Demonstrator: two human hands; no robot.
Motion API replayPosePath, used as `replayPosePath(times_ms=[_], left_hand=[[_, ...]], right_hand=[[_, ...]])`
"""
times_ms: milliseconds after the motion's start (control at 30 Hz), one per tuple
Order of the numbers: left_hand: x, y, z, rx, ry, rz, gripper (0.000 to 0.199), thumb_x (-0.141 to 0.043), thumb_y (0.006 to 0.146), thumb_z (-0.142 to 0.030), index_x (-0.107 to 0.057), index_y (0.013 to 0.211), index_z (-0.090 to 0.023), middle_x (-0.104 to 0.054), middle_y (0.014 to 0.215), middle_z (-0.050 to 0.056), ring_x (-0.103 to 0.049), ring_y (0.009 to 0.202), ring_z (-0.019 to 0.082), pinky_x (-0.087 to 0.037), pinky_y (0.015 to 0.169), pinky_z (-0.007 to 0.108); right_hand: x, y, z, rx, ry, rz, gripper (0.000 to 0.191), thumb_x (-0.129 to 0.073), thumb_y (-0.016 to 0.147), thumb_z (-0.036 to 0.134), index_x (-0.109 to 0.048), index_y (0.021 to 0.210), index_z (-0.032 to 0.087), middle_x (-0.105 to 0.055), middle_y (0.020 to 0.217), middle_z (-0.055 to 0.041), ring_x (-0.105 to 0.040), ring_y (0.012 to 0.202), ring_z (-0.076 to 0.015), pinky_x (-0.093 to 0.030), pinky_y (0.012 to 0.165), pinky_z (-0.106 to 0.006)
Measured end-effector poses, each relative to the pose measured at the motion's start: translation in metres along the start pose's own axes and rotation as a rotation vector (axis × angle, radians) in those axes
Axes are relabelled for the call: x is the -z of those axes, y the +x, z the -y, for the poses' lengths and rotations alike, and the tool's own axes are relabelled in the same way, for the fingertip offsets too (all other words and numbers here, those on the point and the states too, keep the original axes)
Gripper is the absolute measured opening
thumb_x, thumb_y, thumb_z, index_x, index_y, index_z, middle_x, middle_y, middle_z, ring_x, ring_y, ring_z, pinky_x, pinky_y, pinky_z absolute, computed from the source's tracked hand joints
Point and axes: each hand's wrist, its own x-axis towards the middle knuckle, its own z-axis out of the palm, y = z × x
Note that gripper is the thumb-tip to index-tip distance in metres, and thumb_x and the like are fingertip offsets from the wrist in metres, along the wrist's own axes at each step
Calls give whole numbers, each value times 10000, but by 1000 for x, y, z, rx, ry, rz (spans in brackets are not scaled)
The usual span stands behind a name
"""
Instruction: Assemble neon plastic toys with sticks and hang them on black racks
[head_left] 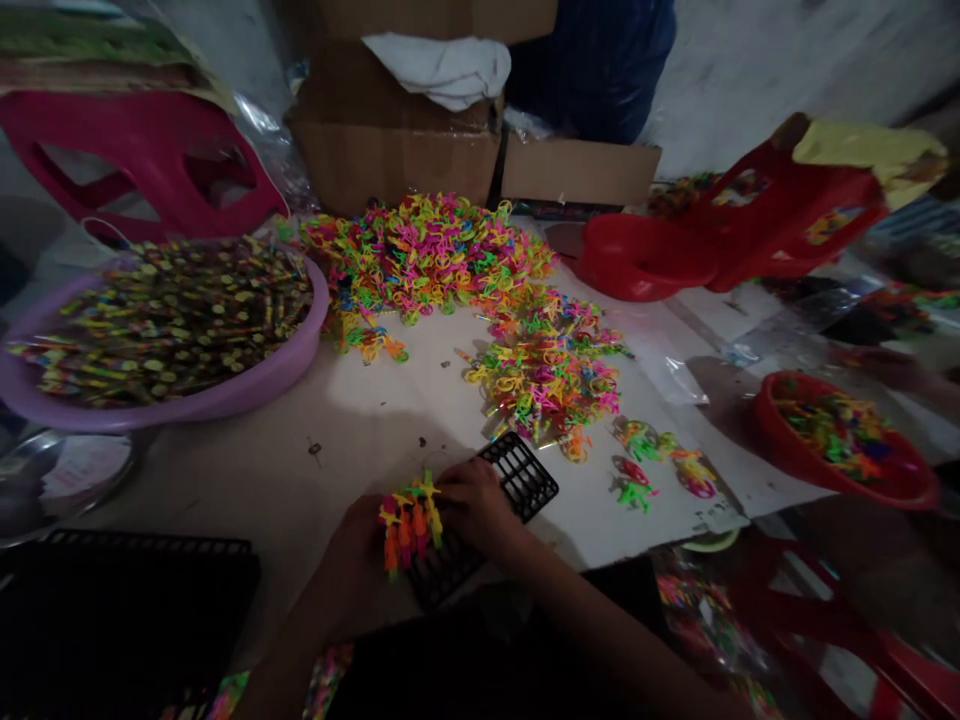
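A black slotted rack [520, 478] lies at the table's near edge, under my hands. Several small plastic pieces [409, 528] in orange, yellow, pink and green stand in a row at its left end. My left hand [358, 540] is at the left side of this row, its fingers mostly hidden in shadow and behind the pieces. My right hand [478, 500] is over the middle of the rack, fingers bent together at the right end of the row; what they hold is too small to make out.
A large pile of coloured plastic pieces [442, 255] spreads behind the rack. At left are a purple basin [300, 365] of printed sticks and black racks [127, 620]. Red basins [637, 260] stand at right, where a person's hand [889, 368] shows by a filled one [769, 425].
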Motion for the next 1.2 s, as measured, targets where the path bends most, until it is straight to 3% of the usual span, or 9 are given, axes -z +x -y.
replayPosePath(times_ms=[67, 167, 267, 400, 533, 633, 867, 967, 1200], left_hand=[[15, -9, -1, 92, -25, -10, 297, -456, 719, -186, -617, 968, -196, -671, 965, 48, -626, 834, 185, -509, 720, 293], [35, -14, -15, 182, 95, -241, 281, -441, 790, -221, -585, 1029, -184, -641, 1017, 72, -604, 912, 192, -484, 810, 336], [39, -3, -42, -95, 256, -292, 260, -520, 795, -273, -600, 1038, -228, -589, 1131, 81, -510, 1083, 227, -379, 942, 420], [21, 12, -59, -336, 350, -98, 267, -520, 817, -253, -587, 1073, -290, -553, 1227, 39, -424, 1189, 239, -255, 1013, 510], [1, 12, -47, -338, 166, -157, 271, -506, 820, -193, -568, 1083, -212, -531, 1224, 94, -449, 1164, 213, -410, 937, 407], [-4, 9, -43, -328, 110, -208, 286, -521, 806, -177, -559, 1088, -209, -512, 1222, 100, -465, 1138, 213, -444, 907, 382], [1, 10, -50, -290, 119, -172, 291, -497, 819, -197, -555, 1104, -209, -502, 1221, 101, -469, 1128, 220, -434, 923, 386], [1, 11, -50, -275, 121, -170, 303, -494, 818, -205, -546, 1117, -217, -509, 1217, 96, -481, 1117, 219, -434, 923, 385], [-3, 9, -49, -242, 185, -142, 356, -488, 820, -211, -481, 1176, -203, -503, 1229, 113, -462, 1133, 227, -365, 972, 432]], right_hand=[[19, 4, -14, -107, 1, -137, 169, -543, 799, 329, -672, 785, 220, -655, 815, -40, -562, 797, -175, -372, 762, -300], [39, 19, -33, -404, -287, -314, 328, -490, 811, 405, -675, 702, 158, -645, 767, -127, -573, 812, -250, -380, 750, -362], [46, 35, -43, -570, -429, -308, 282, -549, 746, 374, -678, 697, 127, -649, 802, -177, -583, 831, -294, -388, 732, -390], [51, 34, -43, -674, -16, -358, 169, -563, 700, 317, -644, 694, 169, -643, 679, -76, -592, 658, -201, -404, 594, -289], [44, 12, -29, -620, 805, -283, 231, -611, 642, 401, -582, 693, 178, -534, 525, 33, -432, 417, -91, -316, 420, -211], [25, -1, -14, -554, 1112, -163, 259, -683, 572, 368, -592, 719, 175, -523, 527, 58, -408, 417, -71, -323, 425, -198], [-8, -6, -7, -192, 623, -80, 31, -627, 664, 193, -649, 643, 183, -628, 619, 22, -543, 591, -125, -413, 581, -227], [-10, -4, -5, -47, 380, -90, 151, -588, 697, 105, -688, 754, 202, -675, 734, -11, -576, 721, -152, -421, 669, -239], [-15, 2, -4, 9, 100, -64, 165, -582, 748, 114, -696, 781, 228, -640, 726, -17, -527, 742, -161, -397, 687, -249]])
